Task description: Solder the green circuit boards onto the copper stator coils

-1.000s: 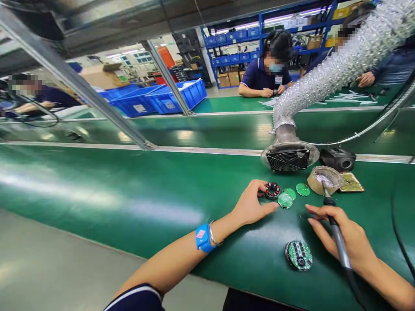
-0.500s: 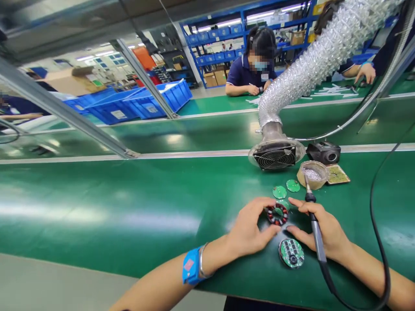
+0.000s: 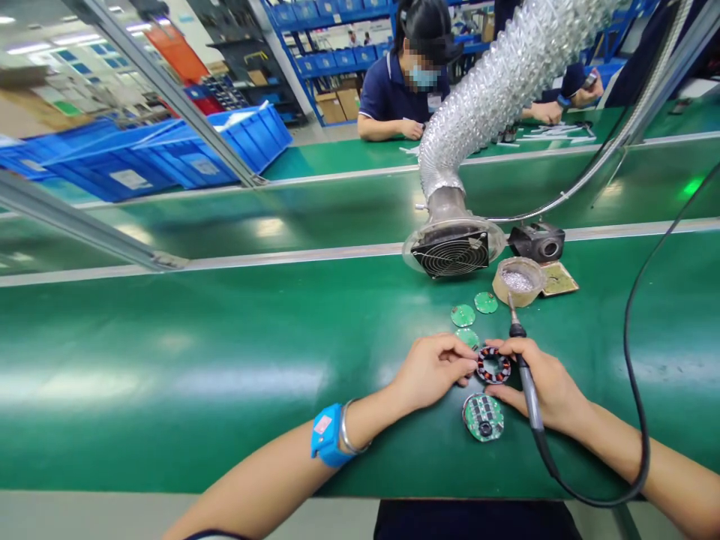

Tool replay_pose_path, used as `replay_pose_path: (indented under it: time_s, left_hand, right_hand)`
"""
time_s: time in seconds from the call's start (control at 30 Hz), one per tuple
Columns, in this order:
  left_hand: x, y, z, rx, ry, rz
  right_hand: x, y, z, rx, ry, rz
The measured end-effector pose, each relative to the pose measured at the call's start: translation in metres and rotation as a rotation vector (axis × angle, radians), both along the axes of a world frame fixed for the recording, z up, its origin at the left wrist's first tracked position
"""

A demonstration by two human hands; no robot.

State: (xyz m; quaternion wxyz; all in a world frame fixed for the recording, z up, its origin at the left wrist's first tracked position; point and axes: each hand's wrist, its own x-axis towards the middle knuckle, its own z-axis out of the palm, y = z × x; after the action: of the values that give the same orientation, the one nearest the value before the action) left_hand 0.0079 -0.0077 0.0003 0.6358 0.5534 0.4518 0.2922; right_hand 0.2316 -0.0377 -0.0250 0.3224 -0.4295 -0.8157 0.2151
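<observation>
My left hand (image 3: pixel 430 370) pinches a round black ring wound with red coils (image 3: pixel 493 365) on the green bench. My right hand (image 3: pixel 548 386) touches the ring from the other side with its fingertips and holds a soldering iron (image 3: pixel 526 373) tucked between the fingers, tip pointing away from me. Just in front of the ring lies a round green circuit board with components (image 3: pixel 483 417). Three small green discs (image 3: pixel 463 316) lie a little beyond the hands. A blue wrist strap (image 3: pixel 327 436) is on my left wrist.
A fume fan (image 3: pixel 451 252) on a silver flexible duct (image 3: pixel 495 75) stands behind the discs. Beside it are a tan pot of solder dross (image 3: pixel 517 280), a sponge tray (image 3: pixel 556 278) and a black holder (image 3: pixel 537 241). A person in dark blue (image 3: pixel 402 86) works across the far bench; blue crates (image 3: pixel 185 154) sit left.
My left hand drew the coil ring from beside the green discs toward me. My right hand closed in on the ring with the iron. The view tilted downward.
</observation>
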Motion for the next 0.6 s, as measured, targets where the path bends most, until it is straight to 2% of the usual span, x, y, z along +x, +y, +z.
replay_pose_path:
  time_s: [0.1,0.2,0.3,0.47,0.5,0.6]
  left_hand:
    - [-0.015,0.002,-0.004,-0.223,-0.051,0.002]
    - [-0.031,0.008,0.001,-0.3,-0.058,-0.018]
    - [-0.033,0.017,0.013,-0.282,-0.067,0.006]
    - [-0.008,0.026,0.027,-0.192,0.227,-0.318]
    - [-0.003,0.027,0.027,-0.172,0.254,-0.326]
    - [-0.002,0.029,0.024,-0.086,0.283,-0.206]
  right_hand:
    - [-0.006,-0.001,-0.003,0.016,0.003,-0.033]
    - [-0.008,0.0,-0.004,0.015,0.015,-0.043]
    - [-0.009,0.001,0.0,0.017,0.026,-0.04]
    - [-0.009,0.001,0.003,0.029,0.055,-0.004]
    - [-0.009,0.001,0.003,0.027,0.057,0.001]
    - [-0.009,0.001,0.003,0.01,0.054,0.014]
